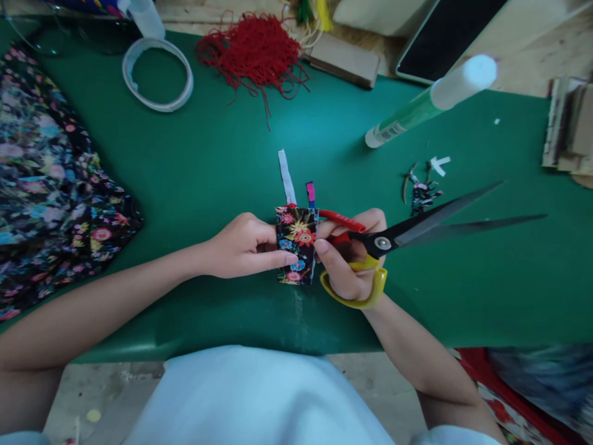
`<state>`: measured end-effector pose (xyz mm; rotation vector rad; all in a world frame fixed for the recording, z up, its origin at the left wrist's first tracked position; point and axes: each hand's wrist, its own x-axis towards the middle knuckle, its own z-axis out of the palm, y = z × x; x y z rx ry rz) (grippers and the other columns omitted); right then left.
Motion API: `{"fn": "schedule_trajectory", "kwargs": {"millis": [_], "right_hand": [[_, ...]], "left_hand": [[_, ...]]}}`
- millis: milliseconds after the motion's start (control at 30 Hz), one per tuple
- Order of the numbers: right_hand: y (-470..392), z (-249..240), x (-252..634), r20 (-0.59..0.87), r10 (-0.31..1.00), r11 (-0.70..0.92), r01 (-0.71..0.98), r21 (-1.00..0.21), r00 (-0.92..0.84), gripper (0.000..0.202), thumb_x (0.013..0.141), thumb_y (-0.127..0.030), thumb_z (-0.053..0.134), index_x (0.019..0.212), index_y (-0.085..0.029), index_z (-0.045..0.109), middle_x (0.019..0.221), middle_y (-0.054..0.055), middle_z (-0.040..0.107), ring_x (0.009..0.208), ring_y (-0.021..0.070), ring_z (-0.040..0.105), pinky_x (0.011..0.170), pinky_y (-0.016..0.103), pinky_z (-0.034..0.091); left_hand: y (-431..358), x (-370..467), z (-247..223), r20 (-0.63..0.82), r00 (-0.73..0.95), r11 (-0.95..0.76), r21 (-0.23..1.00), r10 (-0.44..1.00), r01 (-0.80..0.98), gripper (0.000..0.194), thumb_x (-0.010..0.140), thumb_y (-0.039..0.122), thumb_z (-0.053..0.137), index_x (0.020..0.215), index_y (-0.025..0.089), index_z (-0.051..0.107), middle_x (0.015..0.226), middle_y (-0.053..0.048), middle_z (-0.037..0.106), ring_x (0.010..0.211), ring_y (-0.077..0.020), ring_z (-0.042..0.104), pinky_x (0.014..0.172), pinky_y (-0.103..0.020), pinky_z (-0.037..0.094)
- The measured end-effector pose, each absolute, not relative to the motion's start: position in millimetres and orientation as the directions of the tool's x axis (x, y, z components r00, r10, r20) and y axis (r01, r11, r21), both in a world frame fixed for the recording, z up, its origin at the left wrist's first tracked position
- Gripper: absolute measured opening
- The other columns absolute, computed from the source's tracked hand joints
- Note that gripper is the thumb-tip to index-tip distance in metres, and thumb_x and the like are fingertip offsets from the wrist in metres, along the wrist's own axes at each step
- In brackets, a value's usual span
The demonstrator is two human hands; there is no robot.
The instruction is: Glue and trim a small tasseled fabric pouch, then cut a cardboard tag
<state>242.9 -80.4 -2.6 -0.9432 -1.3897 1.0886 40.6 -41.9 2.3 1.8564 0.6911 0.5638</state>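
A small black floral fabric piece (297, 246) is held over the green table. My left hand (245, 247) pinches its left side, thumb on top. At its right edge, the fingertips of my right hand (349, 259) touch the fabric. Scissors (393, 238) with red and yellow handles hang on my right hand, their blades apart and pointing right, away from the fabric. A white strip (286, 176) and a short pink and blue strip (310, 193) stick out beyond the fabric's top edge.
Floral cloth (69, 185) covers the table's left side. Behind are a tape roll (185, 93), red cords (259, 49), a cardboard piece (345, 59) and a phone-like device (445, 40). A glue stick (417, 111) and fabric scraps (422, 191) lie right; stacked card pieces (572, 127) are farther right.
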Motion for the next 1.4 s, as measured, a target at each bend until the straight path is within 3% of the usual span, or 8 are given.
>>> {"fn": "schedule_trajectory", "kwargs": {"millis": [133, 267, 533, 800, 1400], "right_hand": [[-78, 1, 240, 0.26, 0.961, 0.251, -0.095, -0.963, -0.098, 0.021, 0.089, -0.015, 0.063, 0.095, -0.025, 0.046, 0.074, -0.007, 0.058, 0.053, 0.0094, 0.053, 0.055, 0.027, 0.046], [-74, 0, 237, 0.313, 0.949, 0.314, 0.024, -0.949, -0.029, 0.022, 0.087, -0.019, 0.068, 0.092, -0.024, 0.047, 0.078, -0.004, 0.059, 0.062, 0.0117, 0.059, 0.058, 0.028, 0.05], [-71, -4, 224, 0.364, 0.931, 0.365, -0.062, -0.929, 0.017, 0.018, 0.09, -0.022, 0.062, 0.093, -0.026, 0.045, 0.07, -0.007, 0.053, 0.05, 0.0103, 0.051, 0.051, 0.028, 0.045], [-70, -3, 224, 0.32, 0.947, 0.321, -0.014, -0.947, 0.038, 0.017, 0.09, -0.029, 0.063, 0.092, -0.026, 0.046, 0.077, -0.005, 0.055, 0.062, 0.0117, 0.056, 0.062, 0.03, 0.05], [-67, -2, 223, 0.265, 0.964, 0.267, -0.147, -0.952, 0.031, 0.026, 0.087, -0.029, 0.067, 0.093, -0.026, 0.041, 0.07, -0.006, 0.059, 0.056, 0.0125, 0.056, 0.056, 0.031, 0.048]], "left_hand": [[-42, 41, 3, 0.101, 0.724, -0.325, 0.929, 0.682, 0.176, 0.04, 0.093, 0.036, 0.062, 0.059, 0.013, 0.061, 0.05, 0.002, 0.056, 0.044, -0.0063, 0.05, 0.046, -0.018, 0.033], [-41, 43, 4, 0.156, 0.715, -0.368, 0.918, 0.681, 0.15, 0.044, 0.091, 0.033, 0.065, 0.053, 0.013, 0.055, 0.044, 0.005, 0.047, 0.041, -0.0039, 0.043, 0.043, -0.017, 0.028], [-41, 40, 2, 0.047, 0.753, -0.272, 0.945, 0.656, 0.179, 0.044, 0.093, 0.04, 0.061, 0.058, 0.014, 0.06, 0.05, 0.001, 0.058, 0.045, -0.0068, 0.05, 0.047, -0.019, 0.033], [-40, 40, 2, 0.056, 0.758, -0.315, 0.928, 0.65, 0.201, 0.047, 0.094, 0.042, 0.06, 0.056, 0.015, 0.055, 0.048, 0.003, 0.049, 0.044, -0.0063, 0.045, 0.047, -0.02, 0.031], [-39, 41, 3, 0.1, 0.781, -0.367, 0.914, 0.617, 0.173, 0.049, 0.092, 0.039, 0.063, 0.052, 0.016, 0.048, 0.047, 0.004, 0.045, 0.044, -0.0062, 0.041, 0.047, -0.022, 0.029]]}}
